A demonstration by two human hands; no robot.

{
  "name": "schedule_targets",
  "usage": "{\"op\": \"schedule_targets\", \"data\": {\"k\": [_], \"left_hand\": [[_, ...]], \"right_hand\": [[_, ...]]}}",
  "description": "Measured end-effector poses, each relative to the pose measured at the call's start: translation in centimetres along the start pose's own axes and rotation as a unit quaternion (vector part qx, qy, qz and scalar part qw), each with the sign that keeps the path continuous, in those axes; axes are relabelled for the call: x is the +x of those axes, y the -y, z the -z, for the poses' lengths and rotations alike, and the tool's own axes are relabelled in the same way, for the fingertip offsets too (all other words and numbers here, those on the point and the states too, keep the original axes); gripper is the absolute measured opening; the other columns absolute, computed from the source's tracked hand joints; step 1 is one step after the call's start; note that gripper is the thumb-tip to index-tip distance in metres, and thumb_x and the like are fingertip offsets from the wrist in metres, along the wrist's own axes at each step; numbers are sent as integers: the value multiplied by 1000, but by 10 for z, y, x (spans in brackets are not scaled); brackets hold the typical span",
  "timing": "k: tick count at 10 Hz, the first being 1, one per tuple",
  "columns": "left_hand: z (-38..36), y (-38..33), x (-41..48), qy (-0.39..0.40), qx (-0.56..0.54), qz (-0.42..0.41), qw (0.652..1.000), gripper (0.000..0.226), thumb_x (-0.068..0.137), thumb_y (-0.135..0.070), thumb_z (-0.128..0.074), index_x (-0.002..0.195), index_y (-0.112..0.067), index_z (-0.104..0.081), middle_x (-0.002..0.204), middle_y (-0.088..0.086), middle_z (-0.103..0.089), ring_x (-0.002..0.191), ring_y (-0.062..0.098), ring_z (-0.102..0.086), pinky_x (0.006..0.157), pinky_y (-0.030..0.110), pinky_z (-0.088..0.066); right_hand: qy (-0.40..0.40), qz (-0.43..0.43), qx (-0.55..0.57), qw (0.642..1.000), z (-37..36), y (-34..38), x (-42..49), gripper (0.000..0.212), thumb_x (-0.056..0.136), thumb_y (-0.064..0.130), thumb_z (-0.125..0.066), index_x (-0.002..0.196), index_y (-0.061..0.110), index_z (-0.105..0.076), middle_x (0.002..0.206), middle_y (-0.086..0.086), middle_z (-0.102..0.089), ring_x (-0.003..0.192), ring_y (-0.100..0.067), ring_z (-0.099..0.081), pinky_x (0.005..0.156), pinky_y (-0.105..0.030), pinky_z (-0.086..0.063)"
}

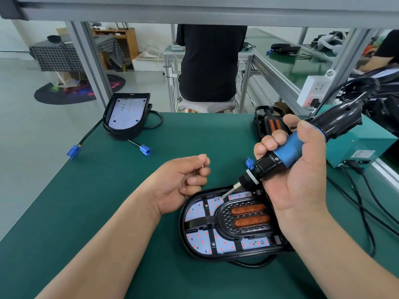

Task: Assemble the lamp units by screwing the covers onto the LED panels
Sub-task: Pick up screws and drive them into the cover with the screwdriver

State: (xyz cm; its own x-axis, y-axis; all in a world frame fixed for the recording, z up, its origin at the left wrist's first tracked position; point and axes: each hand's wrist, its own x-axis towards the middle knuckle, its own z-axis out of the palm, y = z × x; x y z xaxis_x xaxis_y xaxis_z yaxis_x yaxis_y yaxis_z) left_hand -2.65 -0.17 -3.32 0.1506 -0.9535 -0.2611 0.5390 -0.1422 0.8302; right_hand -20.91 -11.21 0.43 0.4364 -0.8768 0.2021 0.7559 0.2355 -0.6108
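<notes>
The right grip (302,169) is wrapped round a blue electric screwdriver (285,151). Its bit slants down onto the LED panel (198,212), just beside the black cover (225,221) lying on it, near the counter's (108,190) right edge. The left grip (183,180), just beside the panel, is curled and pinches a small metal piece (202,167), too tiny to identify. A second lamp unit (127,115) lies at the far left corner.

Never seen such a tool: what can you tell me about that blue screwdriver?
The power screwdriver has a blue barrel, black nose and black top where a thick cable leaves. The right hand grips its barrel. It tilts down and left, its thin metal bit tip on the LED panel near its far edge.
</notes>
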Motion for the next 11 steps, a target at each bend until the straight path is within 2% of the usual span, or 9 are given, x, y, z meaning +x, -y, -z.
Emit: {"op": "schedule_targets", "data": {"k": [1, 2, 5, 6, 8, 11], "left_hand": [[1, 1, 0, 5, 13, -7, 1000, 10, 97, -25, -62, 92, -15, -62, 76, -4, -47, 54, 3, -31, 38, 14, -20], [2, 0, 0, 2, 11, -9, 1000, 10, 96, -24, -64, 94, -14, -63, 78, -4, -53, 54, 2, -34, 38, 13, -22], [5, -1, -3, 31, 29, -24, 999, 2, 95, -9, -67, 93, -11, -68, 86, 3, -63, 56, 3, -38, 41, 13, -22], [7, -1, -3, 49, 26, -20, 998, 8, 92, -3, -67, 96, -9, -68, 88, 6, -62, 56, 3, -39, 40, 12, -24], [9, -2, -1, 58, 60, -24, 996, 16, 90, -3, -68, 105, -7, -73, 88, 8, -63, 56, 5, -39, 39, 11, -28], [6, 0, 0, 38, 118, -50, 991, 10, 91, -12, -72, 99, -7, -69, 87, 8, -64, 55, 5, -35, 40, 11, -26]], "right_hand": [[-3, -1, -1, 1000, 1, 0, 0, 15, 104, 27, -54, 112, 15, -59, 76, 1, -49, 68, -15, -50, 70, -30, -50], [-6, -1, -1, 1000, 1, 1, -1, 15, 105, 26, -55, 113, 15, -59, 77, 1, -50, 68, -15, -50, 71, -30, -50], [-16, 12, 5, 1000, 3, 2, 1, 14, 105, 25, -55, 112, 14, -59, 78, 1, -50, 69, -15, -50, 72, -31, -51], [-18, 17, 7, 1000, 4, 3, 3, 14, 104, 26, -56, 112, 14, -59, 78, 1, -50, 69, -15, -50, 72, -31, -51], [-25, 25, 23, 999, 5, 6, 7, 14, 104, 26, -57, 110, 15, -61, 78, 1, -51, 70, -16, -52, 74, -31, -52], [-37, 36, 30, 998, 2, 6, 19, 14, 103, 27, -60, 109, 15, -61, 79, 0, -52, 70, -16, -54, 77, -32, -52]]}}
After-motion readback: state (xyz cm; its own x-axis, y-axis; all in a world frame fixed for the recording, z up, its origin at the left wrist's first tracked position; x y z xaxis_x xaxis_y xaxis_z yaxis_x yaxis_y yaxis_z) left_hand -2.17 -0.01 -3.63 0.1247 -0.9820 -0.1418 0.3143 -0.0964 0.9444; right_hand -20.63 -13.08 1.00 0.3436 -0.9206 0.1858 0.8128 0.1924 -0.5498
